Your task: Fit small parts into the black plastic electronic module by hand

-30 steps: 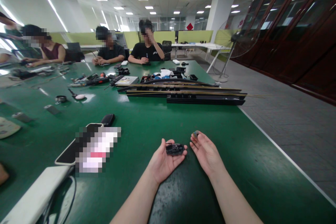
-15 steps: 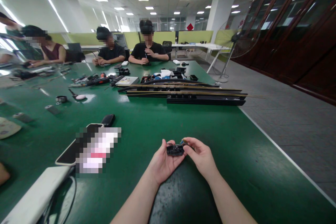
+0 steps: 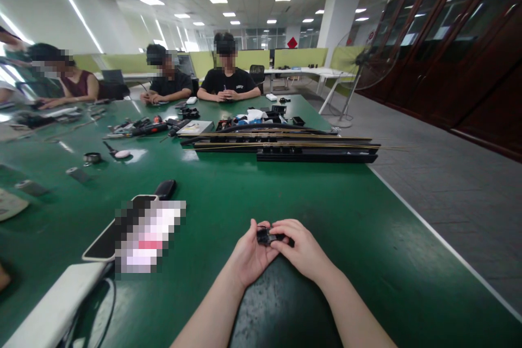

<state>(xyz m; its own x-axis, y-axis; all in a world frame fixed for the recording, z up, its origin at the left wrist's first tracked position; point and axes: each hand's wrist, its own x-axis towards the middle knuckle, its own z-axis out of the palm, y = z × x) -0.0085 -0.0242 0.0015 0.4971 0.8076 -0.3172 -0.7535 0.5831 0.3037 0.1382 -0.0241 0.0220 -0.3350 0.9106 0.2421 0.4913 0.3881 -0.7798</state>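
A small black plastic part [image 3: 264, 236] with a thin wire along its top lies across the fingers of my left hand [image 3: 253, 256]. That hand is palm up, its thumb raised at the part's left end and its fingers curled beneath it. From the right, my right hand [image 3: 300, 244] reaches over and grips the same part, thumb in front and fingers on top. Its fingers cover much of the part's right half, so any smaller piece there is hidden. Both hands are above the green table [image 3: 326, 212], close to its near edge.
To the left are a phone [image 3: 118, 228], a blurred-out bright object, a white box-like device [image 3: 61, 302] with a cable [image 3: 111, 310], and metal cylinders [image 3: 77, 175]. Long black rails [image 3: 318, 156] with thin rods lie across the middle. Tools [image 3: 142, 128] and seated people are beyond.
My right hand has moved left over the black part, covering more of it; the small coloured piece seen at its fingertips is now hidden. The person opposite has lowered their hands together.
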